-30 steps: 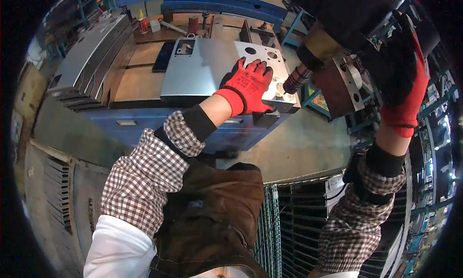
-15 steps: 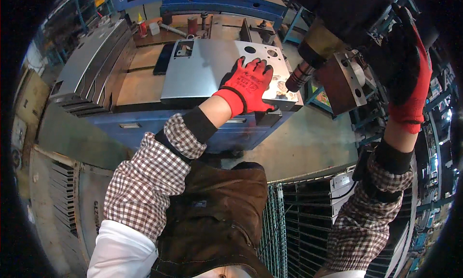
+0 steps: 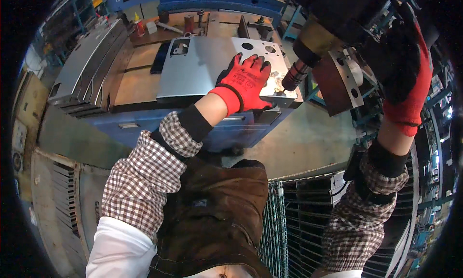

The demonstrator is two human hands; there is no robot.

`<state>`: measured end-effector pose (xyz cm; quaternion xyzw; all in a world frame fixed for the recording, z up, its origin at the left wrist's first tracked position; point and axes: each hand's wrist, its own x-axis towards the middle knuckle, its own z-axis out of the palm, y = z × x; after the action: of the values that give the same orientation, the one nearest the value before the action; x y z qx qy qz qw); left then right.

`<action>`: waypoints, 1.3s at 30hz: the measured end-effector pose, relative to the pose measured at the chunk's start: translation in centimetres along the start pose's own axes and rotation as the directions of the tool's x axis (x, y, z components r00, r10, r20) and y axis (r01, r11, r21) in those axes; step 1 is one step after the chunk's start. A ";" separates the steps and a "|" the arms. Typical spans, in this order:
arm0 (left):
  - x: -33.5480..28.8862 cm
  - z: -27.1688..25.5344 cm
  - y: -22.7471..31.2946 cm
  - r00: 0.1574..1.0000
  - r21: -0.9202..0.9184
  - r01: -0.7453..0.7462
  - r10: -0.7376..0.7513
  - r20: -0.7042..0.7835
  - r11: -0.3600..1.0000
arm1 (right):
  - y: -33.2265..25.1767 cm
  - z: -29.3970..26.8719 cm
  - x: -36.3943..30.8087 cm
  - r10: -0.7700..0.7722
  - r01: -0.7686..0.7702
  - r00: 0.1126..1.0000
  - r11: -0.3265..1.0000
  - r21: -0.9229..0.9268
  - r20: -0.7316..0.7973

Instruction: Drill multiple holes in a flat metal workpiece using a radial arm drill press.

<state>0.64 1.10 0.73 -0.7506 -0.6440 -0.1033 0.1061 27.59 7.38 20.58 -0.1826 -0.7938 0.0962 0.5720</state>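
Note:
My left hand (image 3: 246, 83), in a red glove, presses on the right part of a silvery sheet-metal panel (image 3: 193, 68). Its fingers lie over the top face and the thumb comes down at the front edge. The panel has a rectangular cutout at the far left and round holes at the far right. Just right of this hand, a drill chuck (image 3: 297, 74) points its tip down close to the panel's right end; contact cannot be made out. My right hand (image 3: 410, 80), gloved in red and black, is raised beside the dark machine head (image 3: 347, 13). Its fingers blend into the dark there.
Bent metal panels (image 3: 91, 61) stand stacked on the left of the worktable. A red bottle (image 3: 139, 26) and small tools lie behind the panel. A brown block with a metal face (image 3: 337, 83) hangs right of the chuck. Wire racking (image 3: 308, 215) is below right.
The whole view has shifted slightly. My left hand stays on the panel beside the chuck, and my right hand stays raised by the machine head.

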 end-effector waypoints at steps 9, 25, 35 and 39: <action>0.3 -0.2 -0.1 1.000 -0.022 0.009 -0.009 0.020 1.000 | 0.4 0.3 0.6 -0.002 0.003 0.999 1.000 0.024 -0.036; 0.6 0.0 -0.2 1.000 -0.027 0.014 -0.014 0.003 1.000 | 0.8 1.3 2.0 -0.032 0.033 0.999 0.999 0.042 -0.038; 1.2 -0.3 -0.1 0.999 -0.029 0.019 -0.018 0.037 0.999 | 1.1 1.2 2.2 -0.025 0.027 0.999 0.999 0.043 -0.042; 1.0 0.0 -0.2 1.000 -0.014 0.023 -0.022 0.021 1.000 | 1.1 1.5 2.1 -0.032 0.034 0.998 0.998 0.055 -0.046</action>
<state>0.58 2.04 1.03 -0.7450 -0.6528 -0.1011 0.0929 25.82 9.36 21.52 -0.1555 -0.7807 0.1049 0.5961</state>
